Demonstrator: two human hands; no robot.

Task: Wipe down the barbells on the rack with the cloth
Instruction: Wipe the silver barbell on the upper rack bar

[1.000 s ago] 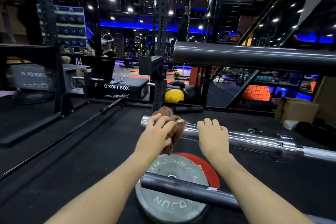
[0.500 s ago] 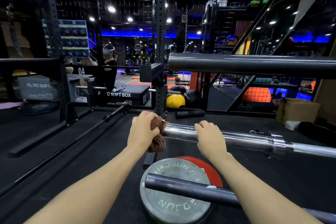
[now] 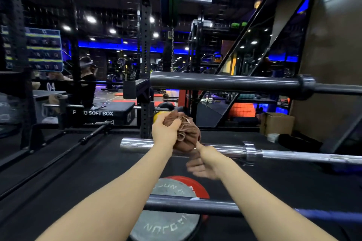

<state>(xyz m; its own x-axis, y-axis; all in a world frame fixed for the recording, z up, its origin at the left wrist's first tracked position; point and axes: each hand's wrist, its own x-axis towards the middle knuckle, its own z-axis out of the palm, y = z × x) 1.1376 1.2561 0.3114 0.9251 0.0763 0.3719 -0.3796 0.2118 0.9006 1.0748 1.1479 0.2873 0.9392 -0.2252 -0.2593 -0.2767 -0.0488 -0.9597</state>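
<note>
The chrome barbell (image 3: 225, 149) lies across the rack's middle level; your left hand (image 3: 166, 133) bunches the brown cloth (image 3: 186, 135) just above its sleeve, ready to rub, while your right hand (image 3: 203, 164) hangs blurred, fingers loosely spread, holding nothing.

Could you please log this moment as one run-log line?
left hand: grips cloth above chrome barbell | right hand: off bar, blurred | wiping: paused

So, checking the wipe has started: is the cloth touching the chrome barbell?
Cannot tell: in the head view the cloth, bunched in the left hand, overlaps the chrome barbell.
</note>
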